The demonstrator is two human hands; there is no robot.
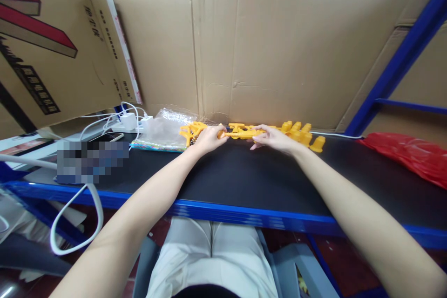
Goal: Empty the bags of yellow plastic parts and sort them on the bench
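Observation:
Near the back of the black shelf, a long thin yellow plastic part (240,134) stretches between my two hands. My left hand (210,138) is closed around its left end. At the right end, the thumb and forefinger of my right hand (274,139) pinch the part, while the lower fingers hang loosely below. Just behind it lie more yellow plastic pieces (237,127), partly hidden. A branched yellow piece (190,133) rests beside my left hand. To the right of my right hand sit several yellow cup-like pieces (303,135).
A clear plastic bag (164,129) lies left of the hands. Farther left are white chargers with cables (129,121), a phone (106,137) and a blurred-out object (92,160). A red plastic bag (408,153) is at the right. Cardboard (279,56) walls the back; a blue rail (244,214) edges the front.

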